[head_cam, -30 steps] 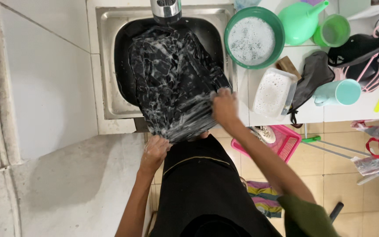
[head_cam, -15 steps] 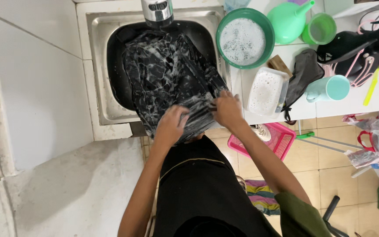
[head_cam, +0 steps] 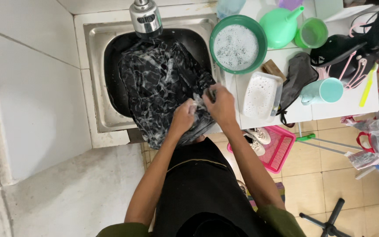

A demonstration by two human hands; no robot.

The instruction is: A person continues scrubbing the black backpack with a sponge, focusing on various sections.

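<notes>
Over the front rim of the steel sink (head_cam: pixel 94 79), now working close together: left hand (head_cam: pixel 183 117) having come up from the hanging hem of the dark patterned garment (head_cam: pixel 163 83) to meet the right hand (head_cam: pixel 220 104), where a second ago the two were set well apart along the cloth's lower edge. Both hands clenched on a bunched fold of the soapy fabric, knuckles up, fingers curled tight into it, thumbs hidden. Forearms converging from below, elbows out, wrists bent slightly toward each other. Possibly rubbing the fold between the fists, though hard to tell from a single look. Garment lying spread across the sink, streaked with white suds, its top under the chrome tap (head_cam: pixel 145 16), its lower end draping over the sink's front edge just left of the hands.

Sitting on the white tabletop (head_cam: pixel 330 112) to the right: green basin (head_cam: pixel 215 36) of foamy water touching the sink's corner, clear plastic tub (head_cam: pixel 262 94) with suds just beside the right hand, grey cloth (head_cam: pixel 298 81) next to it, teal cup (head_cam: pixel 327 91) lying on its side, green funnel-like jug (head_cam: pixel 281 24) and green cup (head_cam: pixel 311 33) farther back. Lying on the tiled floor below, pink basket (head_cam: pixel 277 147) with pale shoes beside it.
</notes>
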